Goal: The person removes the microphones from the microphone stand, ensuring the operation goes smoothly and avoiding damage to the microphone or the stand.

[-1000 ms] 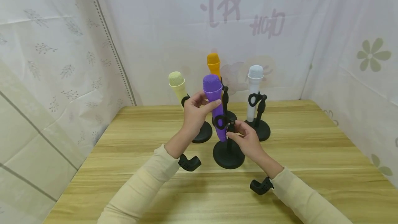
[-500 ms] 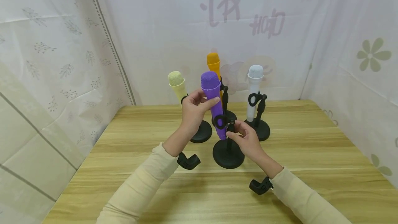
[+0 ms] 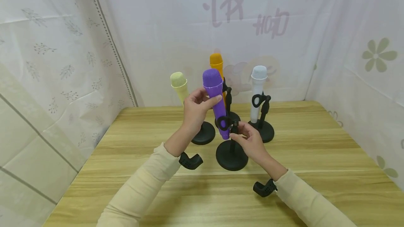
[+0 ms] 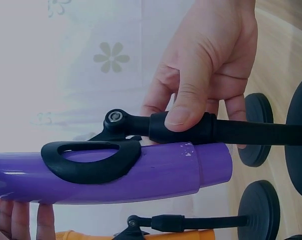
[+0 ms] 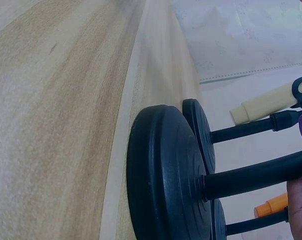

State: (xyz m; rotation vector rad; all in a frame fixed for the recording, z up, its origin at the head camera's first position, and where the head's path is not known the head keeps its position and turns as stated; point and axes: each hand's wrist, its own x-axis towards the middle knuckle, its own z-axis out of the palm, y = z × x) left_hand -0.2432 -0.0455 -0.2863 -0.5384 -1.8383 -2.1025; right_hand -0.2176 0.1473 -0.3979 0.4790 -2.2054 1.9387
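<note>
A purple microphone (image 3: 217,106) leans through the clip ring of a black microphone stand (image 3: 231,157), its head up and tilted left. My left hand (image 3: 195,111) grips the microphone's upper body below the head, thumb in front. Around the stand's upright, just under the clip joint, my right hand (image 3: 250,141) pinches with thumb and fingers. In the left wrist view the right thumb (image 4: 183,112) lies on the stand's collar, and the purple tail end (image 4: 216,165) sticks out past the clip. The stand's round base (image 5: 166,170) sits on the table in the right wrist view.
Behind stand a pale yellow microphone (image 3: 179,83), an orange microphone (image 3: 216,60) and a white microphone (image 3: 258,87), each on its own black stand. The wooden table (image 3: 300,143) ends at a patterned curtain (image 3: 176,20). Black curved pieces (image 3: 190,161) hang at both wrists.
My left hand has moved slightly up and left, drawing the purple microphone upward through the clip, so its tail sits higher. The right hand and stand have stayed in place.
</note>
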